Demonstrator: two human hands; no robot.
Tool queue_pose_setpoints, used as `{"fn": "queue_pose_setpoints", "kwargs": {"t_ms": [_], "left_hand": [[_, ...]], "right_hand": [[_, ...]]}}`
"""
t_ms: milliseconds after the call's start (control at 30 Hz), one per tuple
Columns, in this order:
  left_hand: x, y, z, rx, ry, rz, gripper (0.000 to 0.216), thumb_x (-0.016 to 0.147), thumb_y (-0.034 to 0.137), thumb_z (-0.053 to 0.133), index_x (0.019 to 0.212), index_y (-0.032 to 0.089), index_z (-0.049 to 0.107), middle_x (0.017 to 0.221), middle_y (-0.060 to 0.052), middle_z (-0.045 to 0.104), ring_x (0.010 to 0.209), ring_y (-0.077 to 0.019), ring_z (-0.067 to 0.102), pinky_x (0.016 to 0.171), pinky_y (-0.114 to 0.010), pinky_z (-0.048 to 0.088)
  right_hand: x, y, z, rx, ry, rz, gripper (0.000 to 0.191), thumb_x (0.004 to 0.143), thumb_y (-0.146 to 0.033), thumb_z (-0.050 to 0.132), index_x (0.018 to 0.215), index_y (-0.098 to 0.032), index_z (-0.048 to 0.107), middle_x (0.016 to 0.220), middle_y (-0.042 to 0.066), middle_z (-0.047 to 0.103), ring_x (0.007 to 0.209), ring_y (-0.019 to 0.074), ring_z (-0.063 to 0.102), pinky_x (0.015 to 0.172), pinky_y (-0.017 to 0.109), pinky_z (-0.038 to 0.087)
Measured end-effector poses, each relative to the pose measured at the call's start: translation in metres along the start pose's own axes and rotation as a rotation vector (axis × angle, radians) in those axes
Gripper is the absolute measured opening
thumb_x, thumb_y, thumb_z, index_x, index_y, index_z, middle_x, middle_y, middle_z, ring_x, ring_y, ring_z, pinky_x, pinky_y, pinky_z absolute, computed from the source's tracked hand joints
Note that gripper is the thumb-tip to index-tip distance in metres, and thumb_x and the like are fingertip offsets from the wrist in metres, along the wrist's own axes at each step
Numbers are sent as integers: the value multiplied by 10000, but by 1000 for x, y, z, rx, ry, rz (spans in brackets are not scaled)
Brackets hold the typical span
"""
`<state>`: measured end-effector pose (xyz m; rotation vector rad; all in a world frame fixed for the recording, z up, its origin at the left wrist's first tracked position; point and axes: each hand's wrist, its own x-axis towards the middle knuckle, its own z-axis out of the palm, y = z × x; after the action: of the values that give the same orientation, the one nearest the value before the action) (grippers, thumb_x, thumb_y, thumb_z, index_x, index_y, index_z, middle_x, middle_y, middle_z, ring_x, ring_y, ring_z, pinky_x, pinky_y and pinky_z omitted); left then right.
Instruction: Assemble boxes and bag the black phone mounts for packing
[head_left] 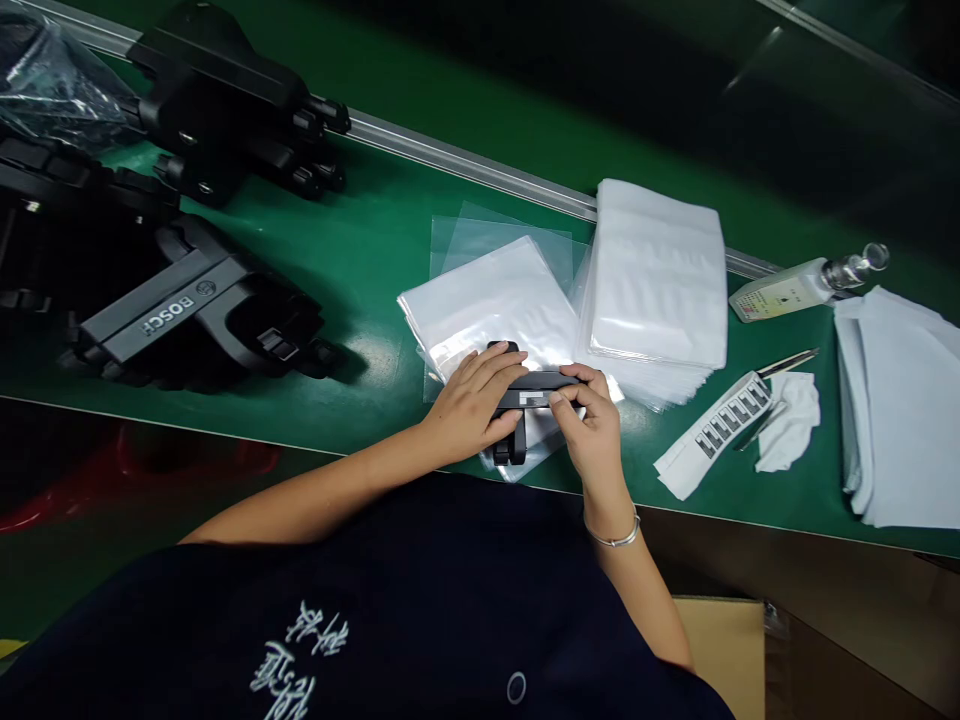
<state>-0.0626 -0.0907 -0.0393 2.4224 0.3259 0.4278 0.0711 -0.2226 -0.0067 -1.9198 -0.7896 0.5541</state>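
My left hand (472, 400) is wrapped round a small black plastic part (534, 392) that lies on a pile of clear plastic bags (499, 300) near the front edge of the green table (375, 240). My right hand (589, 415) pinches the right end of the same part, with thumb and fingers pressed on a grey label on its side. A black foot of the part sticks out below my left hand.
Several black Bosch-marked tripod assemblies (187, 310) lie at the left. A taller stack of white bags (656, 275) stands right of my hands. Further right are a label strip (716, 430), tweezers (787, 362), a white cloth (787, 430), a bottle (802, 285) and stacked cloths (904, 400).
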Motion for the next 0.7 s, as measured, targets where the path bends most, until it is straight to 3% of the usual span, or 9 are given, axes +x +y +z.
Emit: {"fn": "queue_pose_setpoints", "kwargs": {"t_ms": [200,433,533,633,700], "left_hand": [[-2,-2,-4,-3,71,65,436,903,298,508,1320,175,484,1389,-154,523,1386,-307,374,1124,-538,332],[-9,-5,-12,141,98,206,228,900,233,530,1059,241,694,1104,-66,714,1138,-243,618,1004,-434,443],[-7,-4,-16,154,66,196,242,892,235,540,1067,260,705,1116,-58,718,1139,-247,618,1024,-459,413],[-3,-5,-20,113,0,167,249,886,245,545,1064,293,712,1129,-39,718,1143,-250,615,1084,-514,335],[0,-7,-24,87,-35,155,253,898,257,526,1059,304,715,1135,-30,717,1137,-247,616,1117,-544,272]], "right_hand": [[0,2,-1,-30,-6,-31,172,834,-282,596,674,-221,619,1103,68,583,1126,238,541,985,441,425],[-2,3,2,-80,7,-75,188,838,-289,593,663,-219,603,1086,69,605,1101,236,565,968,432,443],[-3,3,-4,-114,14,-106,198,844,-297,596,663,-221,620,1086,69,632,1075,243,588,967,453,449],[-1,5,-18,-135,137,-128,252,890,-316,545,677,-226,646,1019,67,679,996,237,630,954,472,467],[2,7,-27,-119,158,-135,211,904,-339,536,808,-236,695,1056,70,692,1036,239,632,963,471,478]]}}
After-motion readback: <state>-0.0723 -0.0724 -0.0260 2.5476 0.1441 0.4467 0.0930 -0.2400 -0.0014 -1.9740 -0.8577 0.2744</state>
